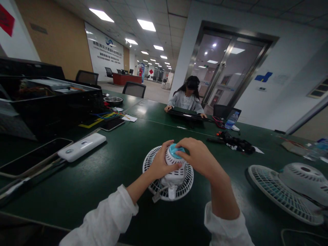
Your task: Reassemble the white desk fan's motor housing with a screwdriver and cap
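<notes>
A small white electric fan (188, 182) lies grille-down on the green table in front of me, its motor housing pointing up. My left hand (160, 164) is wrapped round the left side of that housing, thumb across the near side. On top of the housing is a light-blue knob (174, 150). My right hand (196, 155) pinches this knob from the right with thumb and fingers. White clip-like parts (172, 192) show at the near edge of the grille. The far side of the housing is hidden by my hands.
A second white fan (302, 174) lies at the right. To the left are a white power strip-like device (82, 147), phones (112, 124) and an open black computer case (56, 102). Across the table a person (186, 97) handles a dark flat panel (189, 115). A water bottle (232, 119) stands nearby.
</notes>
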`<state>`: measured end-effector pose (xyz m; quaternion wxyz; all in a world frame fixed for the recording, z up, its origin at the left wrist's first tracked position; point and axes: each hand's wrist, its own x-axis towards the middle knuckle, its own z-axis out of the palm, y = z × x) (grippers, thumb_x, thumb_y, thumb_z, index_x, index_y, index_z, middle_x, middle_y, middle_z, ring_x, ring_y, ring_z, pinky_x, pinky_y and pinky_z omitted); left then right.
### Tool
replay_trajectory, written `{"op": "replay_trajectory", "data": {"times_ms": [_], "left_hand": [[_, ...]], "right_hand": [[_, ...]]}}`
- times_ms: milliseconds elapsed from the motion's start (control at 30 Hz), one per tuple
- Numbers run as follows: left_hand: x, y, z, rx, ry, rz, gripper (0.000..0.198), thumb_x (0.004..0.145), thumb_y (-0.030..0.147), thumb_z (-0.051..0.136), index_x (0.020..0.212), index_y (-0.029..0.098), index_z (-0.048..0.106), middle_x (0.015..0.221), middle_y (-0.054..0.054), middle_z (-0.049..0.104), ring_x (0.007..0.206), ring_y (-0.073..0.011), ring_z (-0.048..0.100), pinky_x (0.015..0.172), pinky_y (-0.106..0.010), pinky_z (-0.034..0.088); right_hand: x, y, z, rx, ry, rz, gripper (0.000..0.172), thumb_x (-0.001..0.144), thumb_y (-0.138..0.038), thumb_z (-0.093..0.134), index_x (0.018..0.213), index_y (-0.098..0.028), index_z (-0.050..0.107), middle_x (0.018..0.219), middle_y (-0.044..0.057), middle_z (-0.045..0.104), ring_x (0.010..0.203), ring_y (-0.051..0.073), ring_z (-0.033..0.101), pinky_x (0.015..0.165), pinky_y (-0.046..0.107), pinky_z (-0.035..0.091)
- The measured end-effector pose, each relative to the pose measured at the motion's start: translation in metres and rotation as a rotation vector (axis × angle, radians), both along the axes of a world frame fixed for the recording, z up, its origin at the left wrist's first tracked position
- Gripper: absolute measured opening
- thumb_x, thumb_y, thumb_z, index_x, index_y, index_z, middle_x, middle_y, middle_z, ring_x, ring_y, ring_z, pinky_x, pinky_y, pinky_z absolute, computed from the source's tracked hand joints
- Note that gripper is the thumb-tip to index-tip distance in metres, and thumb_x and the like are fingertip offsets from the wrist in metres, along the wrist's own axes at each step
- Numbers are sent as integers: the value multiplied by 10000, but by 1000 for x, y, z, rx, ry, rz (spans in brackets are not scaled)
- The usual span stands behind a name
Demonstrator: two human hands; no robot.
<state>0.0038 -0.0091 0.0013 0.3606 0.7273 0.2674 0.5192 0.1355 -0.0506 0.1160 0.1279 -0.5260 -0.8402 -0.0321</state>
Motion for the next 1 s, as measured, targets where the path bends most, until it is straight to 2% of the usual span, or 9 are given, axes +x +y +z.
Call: {"op": "replay_trajectory", "data": {"times_ms": [167,233,300,400,567,733,867,933,1000], "left_hand": [[1,0,1,11,-44,-21,726,639,369,722,1227,187,338,1231,-118,476,1131,-284,473,980,-427,357],[1,0,1,12,-40,-14,722,636,372,721,1222,188,343,1240,-120,468,1147,-293,461,994,-438,342],[0,-1,1,17,-40,-12,713,641,375,715,1221,191,344,1244,-117,467,1161,-297,450,1005,-444,330],[0,-1,1,15,-43,-11,707,649,370,709,1228,195,342,1246,-113,467,1156,-293,454,1003,-444,335],[-1,-1,1,-12,-13,-15,735,644,371,718,1244,184,337,1267,-128,444,1166,-293,442,1004,-445,329],[-1,-2,0,-20,15,-8,747,646,396,713,1257,182,339,1270,-129,445,1160,-293,448,996,-437,338],[-9,3,0,-62,-24,-112,595,781,448,530,1284,190,342,1293,-103,453,1202,-248,429,1021,-382,323],[-19,12,-1,-222,13,35,489,819,428,451,1246,194,401,1308,-84,459,1238,-223,399,1045,-357,287],[-33,24,-4,-456,95,308,442,779,417,510,1141,163,485,1304,-115,461,1264,-258,361,1055,-386,249]], "right_hand": [[-27,0,-4,74,-129,-323,187,859,-238,435,980,-162,557,798,92,657,723,233,621,587,306,400],[-34,0,-6,70,-160,-427,208,871,-229,401,1022,-166,530,764,113,660,694,257,637,557,309,392],[-35,0,-7,51,-163,-465,224,896,-268,365,1010,-173,532,768,128,662,699,265,643,558,312,394],[-27,-2,-3,12,-136,-356,264,910,-311,344,980,-192,569,808,104,667,738,245,636,589,303,400],[-8,-8,3,-58,-73,-75,279,815,-100,424,978,-189,631,912,64,635,864,180,584,749,278,403],[-1,-4,0,-93,-36,-32,298,825,-75,411,978,-177,646,923,69,612,900,180,557,805,298,401],[5,-2,0,-117,-13,-34,305,832,-91,430,1019,-201,644,972,77,589,912,185,547,806,323,413],[8,-2,1,-122,14,-34,311,835,-96,438,1041,-212,641,1007,79,579,929,184,540,813,330,417],[10,-2,2,-125,30,-31,303,842,-108,448,1045,-220,643,1017,75,576,936,183,536,823,335,418]]}}
